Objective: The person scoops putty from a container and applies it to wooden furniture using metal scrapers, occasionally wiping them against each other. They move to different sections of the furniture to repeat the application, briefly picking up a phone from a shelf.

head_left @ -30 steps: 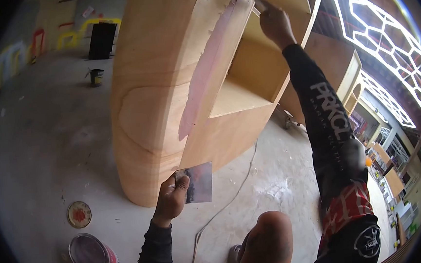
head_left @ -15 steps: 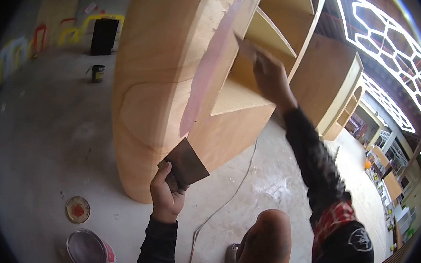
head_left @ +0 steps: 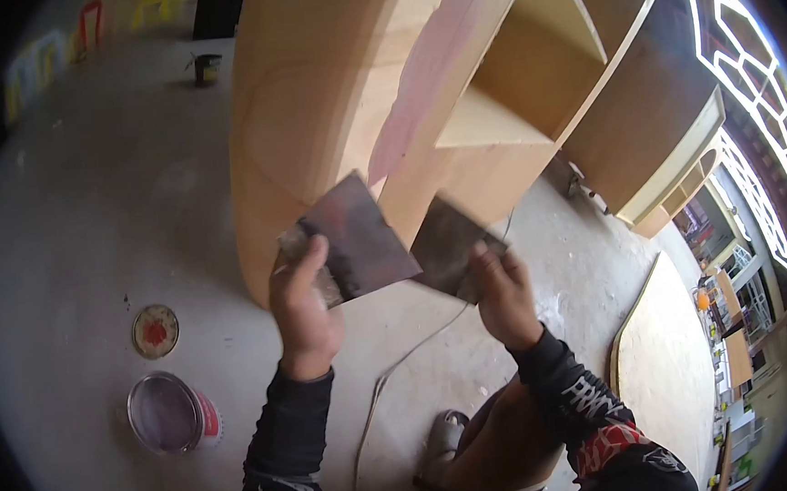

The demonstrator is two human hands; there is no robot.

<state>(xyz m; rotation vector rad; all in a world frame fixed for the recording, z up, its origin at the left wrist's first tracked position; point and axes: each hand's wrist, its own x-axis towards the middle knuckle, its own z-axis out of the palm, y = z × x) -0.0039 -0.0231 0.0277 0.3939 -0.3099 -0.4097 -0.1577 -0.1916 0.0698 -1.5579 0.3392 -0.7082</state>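
My left hand grips a square dark scraper blade, thumb on its face. Closed on a second dark scraper is my right hand. The two blades meet or overlap at their near edges, in front of the lower part of a curved wooden cabinet. A long streak of pink filler runs down the cabinet's rounded edge, just above the blades.
An open can and a lid with a red patch stand on the floor at left. A small black bucket is farther back. A cable crosses the floor. A curved board lies at right.
My right hand has come down from beside the cabinet's upper edge to my left hand, bringing its scraper against the other. The view has shifted, and the left scraper sits higher on the cabinet.
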